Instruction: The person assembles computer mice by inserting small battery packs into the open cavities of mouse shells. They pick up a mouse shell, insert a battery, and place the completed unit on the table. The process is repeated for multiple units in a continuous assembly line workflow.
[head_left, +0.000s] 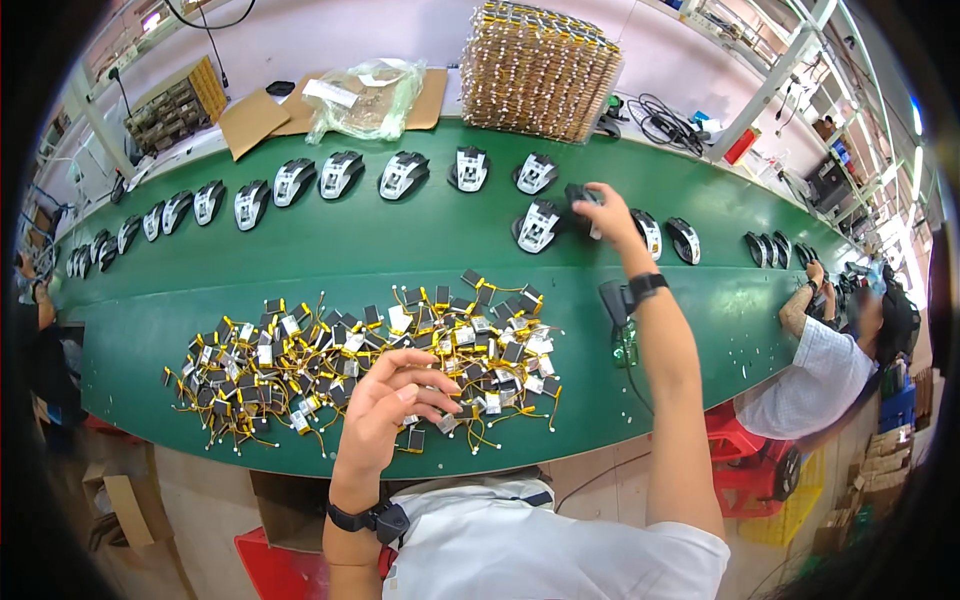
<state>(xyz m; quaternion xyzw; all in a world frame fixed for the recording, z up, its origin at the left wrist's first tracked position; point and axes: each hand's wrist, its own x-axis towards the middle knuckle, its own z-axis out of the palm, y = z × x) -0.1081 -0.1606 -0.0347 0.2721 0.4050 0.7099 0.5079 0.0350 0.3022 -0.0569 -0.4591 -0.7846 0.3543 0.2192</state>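
Observation:
My right hand (607, 215) reaches over the green bench with its fingers closed round a black and white computer mouse (580, 195), partly hidden by the hand. Just left of it sits another partly assembled mouse (537, 226), its white inner shell showing, with one more mouse (535, 173) behind. My left hand (400, 398) is over the near side of a heap of small battery packs (285, 345), fingers loosely curved and apart. The packs are black or silver with yellow tape and thin wires. One silver pack (447, 423) shows beside the left fingertips.
A line of similar mice (342, 175) runs along the green bench (430, 255). Behind it stand a tall stack of battery packs (540, 75), a clear plastic bag (370, 100) on cardboard, and black cables (660, 120). A co-worker (825, 365) sits at the right.

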